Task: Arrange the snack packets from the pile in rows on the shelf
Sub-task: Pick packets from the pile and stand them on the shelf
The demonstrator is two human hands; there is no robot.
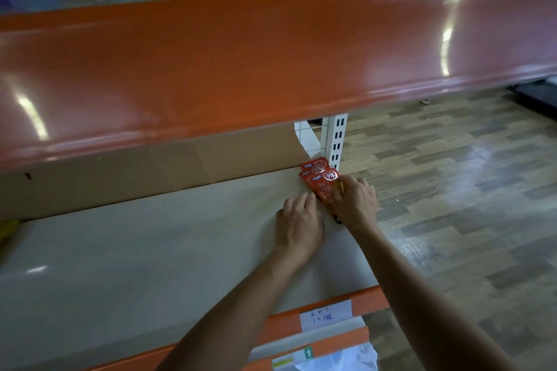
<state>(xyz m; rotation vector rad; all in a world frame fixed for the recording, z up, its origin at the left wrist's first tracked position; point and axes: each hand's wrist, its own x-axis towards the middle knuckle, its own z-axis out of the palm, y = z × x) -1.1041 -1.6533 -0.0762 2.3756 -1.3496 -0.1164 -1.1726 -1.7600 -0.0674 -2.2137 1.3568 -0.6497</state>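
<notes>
Upper shelf front: a wide, glossy orange band that slants across the whole view and hides much of the level below.
Shelf: a pale beige deck with an orange front lip. Most of its surface is bare.
Floor: wood-pattern planks to the right of the shelving.
Cardboard backing: a brown sheet that stands upright along the rear of the shelf. Its torn right edge stops just short of the upright.
Upright: a white slotted post at the shelf's far right rear corner, with white wire mesh beside it.
Left hand: lies palm down on the deck with its fingers stretched out and close together. The fingertips are at the left edge of the packets, and it grips nothing.
Right hand: comes in from the right, fingers curled over the right side of the front packet and clamped on it.
Paper label: a white slip with handwriting too faint to read, stuck on the orange front lip.
Snack packets: red with white and gold print, in the far right rear corner of the shelf, just in front of the upright. At least two overlap, the rear one against the cardboard and the front one between the two hands.
</notes>
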